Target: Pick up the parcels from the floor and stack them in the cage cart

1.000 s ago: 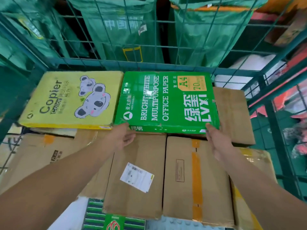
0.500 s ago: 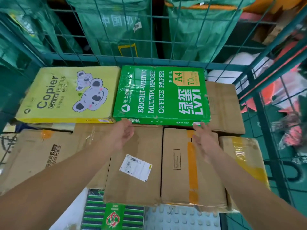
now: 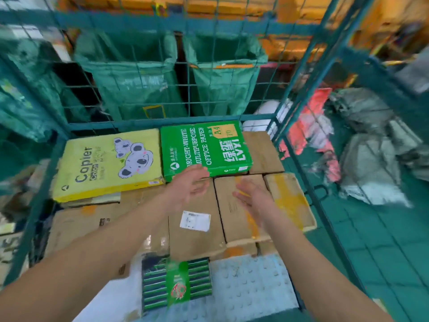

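Head cam, looking down into cage cart. Frame blurred by motion, fine detail soft.

Step (judged): green office-paper box looks placed on the top layer at the far side, right of the yellow Copier box, the two side by side and touching or nearly so. Both sit on a layer of brown cartons.

L hand: fingers spread and relaxed, holding nothing; fingertips overlap the near edge of the green box in the view, contact cannot be told. R hand: fingers straight, loosely apart, empty, over the taped brown carton, apart from the green box.

Next move (judged): get both hands clear of the cart, turn to the floor for another parcel. Grey poly-bag parcels lie on the green floor to the right, outside the mesh.

Edges / room:
- Far mesh wall just behind the green and yellow boxes; no slack there.
- Right mesh wall near the brown carton with yellow tape.
- Open room on the second layer: bare brown carton top right of the green box, plus the whole near row incl. the labelled carton.
- Near side seems open; striped green box and white dimpled sheet sit lower, at the near edge.
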A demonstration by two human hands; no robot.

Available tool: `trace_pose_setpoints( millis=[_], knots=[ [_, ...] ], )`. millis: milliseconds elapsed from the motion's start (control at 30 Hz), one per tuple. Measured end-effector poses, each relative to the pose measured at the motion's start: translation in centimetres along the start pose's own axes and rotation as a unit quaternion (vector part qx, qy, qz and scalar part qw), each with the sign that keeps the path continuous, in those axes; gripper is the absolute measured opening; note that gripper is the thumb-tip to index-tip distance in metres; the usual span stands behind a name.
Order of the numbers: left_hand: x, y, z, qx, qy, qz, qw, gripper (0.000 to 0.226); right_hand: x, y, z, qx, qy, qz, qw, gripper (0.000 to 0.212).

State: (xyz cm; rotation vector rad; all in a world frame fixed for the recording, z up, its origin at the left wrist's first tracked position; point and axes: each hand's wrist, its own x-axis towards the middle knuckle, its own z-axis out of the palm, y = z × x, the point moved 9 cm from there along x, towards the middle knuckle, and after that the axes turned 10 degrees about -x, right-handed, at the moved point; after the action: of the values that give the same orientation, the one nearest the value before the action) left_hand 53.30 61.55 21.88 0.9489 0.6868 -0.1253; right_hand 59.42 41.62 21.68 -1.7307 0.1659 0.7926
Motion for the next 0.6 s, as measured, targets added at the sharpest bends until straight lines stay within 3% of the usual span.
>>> trace_pose_setpoints(
  millis=[133, 267, 400, 500, 600],
  knots=[
    [-6.8, 1.1, 2.5, 0.084, -0.080, 0.006, 0.993, 0.045, -9.9, -0.7, 0.1, 0.026, 0.028, -0.013, 0.999, 0.016],
    [-12.7, 0.5, 4.9, 0.157, -0.149, -0.002, 0.976, 0.046, -17.3, 0.6, -1.4, 0.039, 0.072, -0.031, 0.996, 0.017],
    [-17.5, -3.0, 7.5, 0.220, -0.222, -0.019, 0.950, 0.044, -24.5, 4.5, -4.4, 0.087, 0.137, -0.045, 0.986, 0.037],
    [-19.7, -6.0, 9.4, 0.255, -0.267, -0.028, 0.929, 0.047, -29.2, 7.6, -6.5, 0.117, 0.181, -0.046, 0.975, 0.036],
    [-21.8, -9.3, 11.7, 0.272, -0.299, -0.047, 0.914, 0.036, -33.9, 11.1, -8.5, 0.140, 0.227, -0.044, 0.963, 0.033]
  ],
)
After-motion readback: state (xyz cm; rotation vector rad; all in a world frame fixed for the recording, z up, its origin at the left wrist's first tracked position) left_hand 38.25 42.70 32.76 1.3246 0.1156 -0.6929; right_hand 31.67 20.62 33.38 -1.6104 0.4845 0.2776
